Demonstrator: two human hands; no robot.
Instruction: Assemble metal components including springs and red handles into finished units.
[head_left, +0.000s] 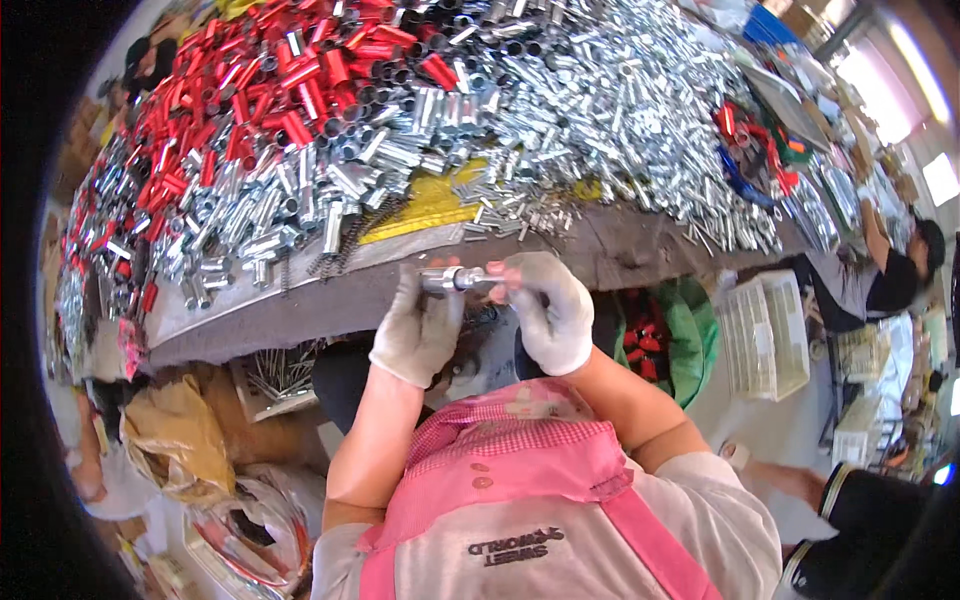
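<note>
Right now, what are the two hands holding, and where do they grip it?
A short silver metal tube, held level: left hand at its left end, right hand at its right end.

Long grey worktable (300, 300), front edge curving across the view. Directly on it: heap of red tubes (270, 70) at far left-centre, big spread of silver metal tubes (560, 110) across centre and right, yellow sheet (430, 205) partly buried near the front, dark springs (345, 250) beside it, some coloured parts (760, 150) at right.
</note>
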